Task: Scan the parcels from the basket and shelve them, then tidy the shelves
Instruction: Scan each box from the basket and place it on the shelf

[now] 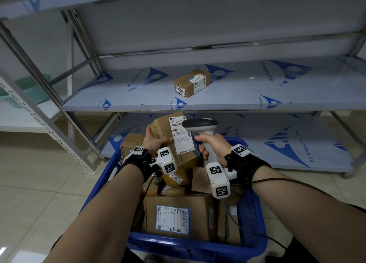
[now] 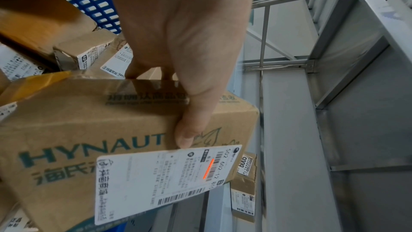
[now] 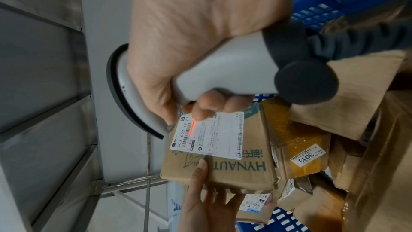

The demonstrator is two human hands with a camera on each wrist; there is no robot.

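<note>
Holding the HYNAUT parcel (image 1: pixel 168 132) in your left hand (image 1: pixel 152 142), you have it raised over the blue basket (image 1: pixel 255 219), just in front of the lower shelf. Thumb (image 2: pixel 191 130) curled across the printed top face, beside the white shipping label (image 2: pixel 160 179); the other fingers wrap underneath, mostly hidden.

Your right hand (image 1: pixel 213 146) grips the grey barcode scanner (image 1: pixel 202 124) by its handle, fingers closed round it, the index fingertip at the trigger side. Scanner head sits just above the label's far end. A red scan line (image 3: pixel 192 127) lies across the barcode near the "502 602-12" print; it also shows orange-red in the left wrist view.

Basket below your hands holds more cardboard parcels, piled at angles: a large box (image 1: pixel 178 217) with a blue-edged label nearest you, and a taped parcel tagged "3013" (image 3: pixel 298 149) touching the underside of the one you hold.

One small parcel (image 1: pixel 192 82), tagged "6009", lies alone on the middle shelf (image 1: pixel 257 88), well apart from your hands. Shelf boards wear blue-printed protective film.
</note>
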